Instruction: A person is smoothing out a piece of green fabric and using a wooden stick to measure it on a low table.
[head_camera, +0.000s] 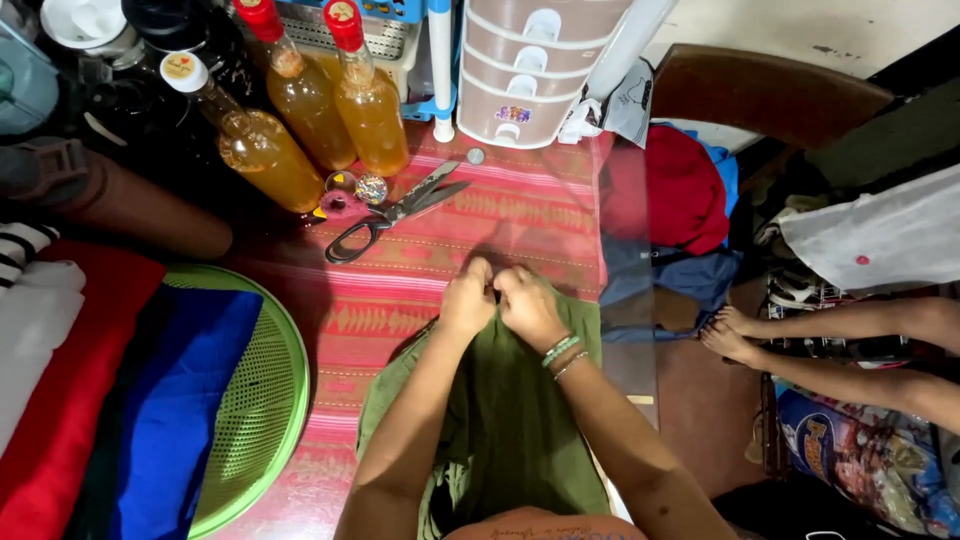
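Green cloth (510, 420) lies at 6 o'clock on the surface (520, 215). Left hand (468, 298) and right hand (527, 305), both clenched, pinch its far edge together; remainder hangs loose, unfolded.

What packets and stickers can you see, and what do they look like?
Snack bag: on the floor, lower right, shiny blue with colourful pictures.
Drawer sticker: on the small plastic drawers at the top, tiny and multicoloured.
Cap stickers: round and yellowish, on the bottle tops, upper left.
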